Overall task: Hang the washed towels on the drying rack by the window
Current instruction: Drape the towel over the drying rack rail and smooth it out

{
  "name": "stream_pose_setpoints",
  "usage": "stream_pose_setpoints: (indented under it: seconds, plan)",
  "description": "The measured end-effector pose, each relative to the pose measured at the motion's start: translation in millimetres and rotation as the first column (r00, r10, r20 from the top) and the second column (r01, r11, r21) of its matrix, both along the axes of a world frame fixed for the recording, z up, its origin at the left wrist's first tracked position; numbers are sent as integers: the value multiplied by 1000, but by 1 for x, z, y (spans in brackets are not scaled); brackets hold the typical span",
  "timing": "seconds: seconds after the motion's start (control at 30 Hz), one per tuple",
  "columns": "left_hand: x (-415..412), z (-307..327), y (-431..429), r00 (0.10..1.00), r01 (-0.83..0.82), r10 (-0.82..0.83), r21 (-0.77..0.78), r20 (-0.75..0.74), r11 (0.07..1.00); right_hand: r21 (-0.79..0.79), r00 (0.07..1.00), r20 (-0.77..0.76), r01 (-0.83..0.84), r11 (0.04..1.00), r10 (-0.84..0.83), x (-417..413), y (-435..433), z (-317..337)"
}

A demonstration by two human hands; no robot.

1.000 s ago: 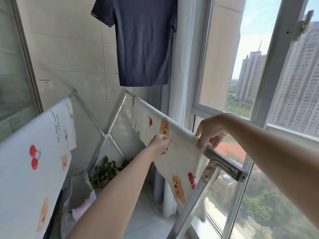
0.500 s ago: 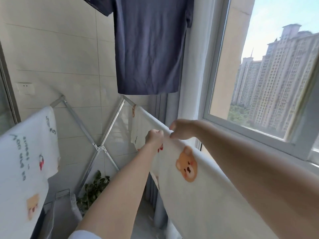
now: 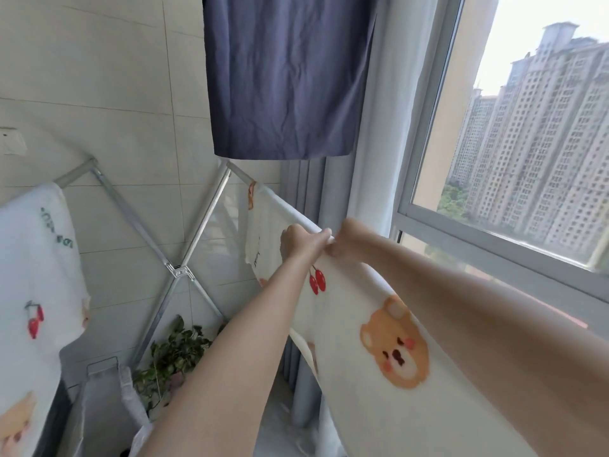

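A white towel point(image 3: 379, 384) printed with bears and cherries is draped over the right rail of the metal X-frame drying rack point(image 3: 178, 270) beside the window. My left hand point(image 3: 301, 240) and my right hand point(image 3: 347, 237) meet at the rail's top, both pinching the towel's fold. A second white towel point(image 3: 36, 278) with the same print hangs over the rack's left rail.
A dark blue T-shirt point(image 3: 286, 77) hangs overhead against the tiled wall. A potted plant point(image 3: 174, 354) and a wire basket with a bag point(image 3: 99, 387) stand on the floor under the rack. The window point(image 3: 527, 143) and a white curtain point(image 3: 389, 127) are at right.
Both hands slid along the rail away from me, from the towel's near end toward its far end, and came together. The view moved forward with them.
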State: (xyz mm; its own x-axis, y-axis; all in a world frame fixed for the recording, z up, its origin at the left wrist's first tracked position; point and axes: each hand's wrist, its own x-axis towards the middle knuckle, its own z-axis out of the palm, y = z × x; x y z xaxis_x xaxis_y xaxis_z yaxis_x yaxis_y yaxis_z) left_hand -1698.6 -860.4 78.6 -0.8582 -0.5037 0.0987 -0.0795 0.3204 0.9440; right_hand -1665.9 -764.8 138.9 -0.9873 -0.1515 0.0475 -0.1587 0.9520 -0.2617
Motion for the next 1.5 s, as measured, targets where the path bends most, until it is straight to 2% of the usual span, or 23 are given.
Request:
stream_pose_setpoints:
  seconds: [0.07, 0.13, 0.17, 0.23, 0.3, 0.33, 0.4, 0.43, 0.5, 0.63, 0.77, 0.87, 0.93, 1.03, 1.23, 1.5]
  plan:
    - [-2, -5, 0, 1000, -12, 11, -50, -23, 999, -58, 998, -62, -14, 998, 10, -1, 0, 2]
    - [2, -11, 0, 992, 102, -107, -64, -67, 993, -98, 996, -78, -39, 994, 31, 0, -1, 4]
    - [3, -14, 0, 982, 163, -173, -121, -74, 979, -120, 997, -71, -46, 992, 38, -1, -2, 5]
    - [0, -21, 0, 963, 263, -271, -210, -10, 942, -128, 998, -51, -47, 991, 41, -1, -5, 4]
    - [-1, -23, 1, 958, 285, -276, -171, 73, 943, -92, 999, -7, -34, 995, 34, 1, -6, 4]
    - [0, -21, 3, 954, 298, -293, -79, 68, 951, -56, 999, 31, -27, 998, 28, 2, -6, 5]
    - [4, -18, 5, 948, 318, -318, 129, -24, 939, 13, 991, 136, -21, 1000, 19, 3, -4, 5]
    - [4, -18, 5, 949, 315, -311, 135, -47, 939, 24, 984, 178, -31, 999, 26, 3, -3, 3]
    - [7, -17, 5, 957, 287, -281, 88, -73, 954, 17, 982, 185, -40, 999, 36, 3, -3, -2]
    - [11, -26, 1, 972, 227, -233, -117, -40, 967, -47, 1000, 0, -20, 999, 20, -5, -6, -11]
    - [14, -35, -8, 967, 251, -252, -192, 18, 949, 81, 996, -56, -67, 994, 72, -2, -11, -9]
    - [13, -35, -10, 969, 246, -241, -145, 53, 958, 120, 994, -23, -101, 988, 105, 1, -9, -9]
    - [14, -32, -11, 969, 248, -248, -125, 11, 961, 55, 995, 8, -98, 994, 98, 2, -6, -4]
    - [13, -21, -14, 958, 279, -279, -1, -62, 960, -49, 997, 69, -30, 998, 34, 4, -1, 6]
    - [5, -10, -10, 929, 353, -363, 124, 77, 928, 52, 993, 119, -12, 999, 5, 3, 6, -1]
    - [-6, 7, -14, 926, 317, -325, 71, 192, 946, 39, 983, 185, -19, 999, 11, -5, 18, 1]
